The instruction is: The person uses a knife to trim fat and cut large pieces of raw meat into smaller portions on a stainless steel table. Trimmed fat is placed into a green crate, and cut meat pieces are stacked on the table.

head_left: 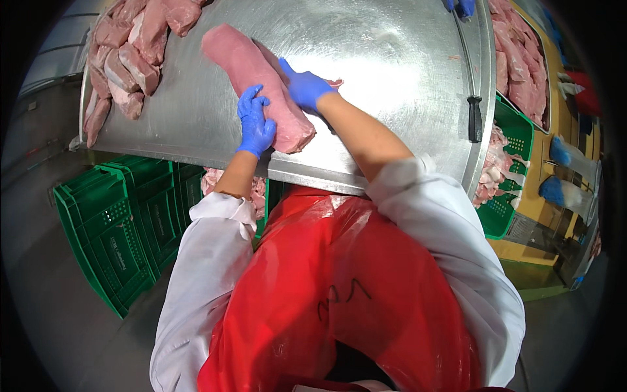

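A long pale-pink pork loin (241,62) lies slantwise on the steel worktable (196,127), its near end close to the front edge. My left hand (256,122), in a blue glove, grips its left side near that end, with fingers bent over the top. On the opposite side, my blue-gloved right hand (305,87) presses against the meat. Its index finger points away along the loin, and the other fingers are partly hidden. Just beyond the right hand shows a small meat scrap (336,83).
Several meat pieces (127,59) are heaped at the table's far left. A black-handled sharpening steel (475,111) lies along the right edge. Green crates (117,228) stand below left; another green crate (506,215) with trimmings sits at right, near a meat-filled tray (522,72). Another person's blue-gloved hand (465,8) appears top right.
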The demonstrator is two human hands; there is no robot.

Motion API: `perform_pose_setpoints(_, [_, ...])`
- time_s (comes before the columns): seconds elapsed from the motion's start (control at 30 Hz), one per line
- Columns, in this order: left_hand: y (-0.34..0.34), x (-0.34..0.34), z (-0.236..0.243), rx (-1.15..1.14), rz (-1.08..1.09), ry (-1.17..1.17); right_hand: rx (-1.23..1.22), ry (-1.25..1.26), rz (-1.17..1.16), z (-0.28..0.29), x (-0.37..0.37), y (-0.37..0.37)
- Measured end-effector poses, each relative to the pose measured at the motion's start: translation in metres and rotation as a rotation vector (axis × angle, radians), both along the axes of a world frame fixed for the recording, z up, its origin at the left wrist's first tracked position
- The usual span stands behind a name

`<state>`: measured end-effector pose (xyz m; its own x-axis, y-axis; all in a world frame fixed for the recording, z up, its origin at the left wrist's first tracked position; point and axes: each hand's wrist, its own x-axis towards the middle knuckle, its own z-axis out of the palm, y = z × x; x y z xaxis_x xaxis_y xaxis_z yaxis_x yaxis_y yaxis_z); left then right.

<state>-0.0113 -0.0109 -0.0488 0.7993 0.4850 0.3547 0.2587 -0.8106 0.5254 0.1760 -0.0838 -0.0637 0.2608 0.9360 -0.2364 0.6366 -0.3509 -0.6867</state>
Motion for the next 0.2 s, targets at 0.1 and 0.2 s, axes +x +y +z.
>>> perform_pose_setpoints(0.1, [-0.004, -0.025, -0.014, 0.001, 0.097, -0.035, -0.298, 0.030, 0.211, 0.069, -0.013, -0.071])
perform_pose_setpoints(0.2, [-0.014, -0.014, -0.019, 0.014, 0.161, -0.102, 0.116, 0.089, 0.208, 0.105, -0.014, -0.108])
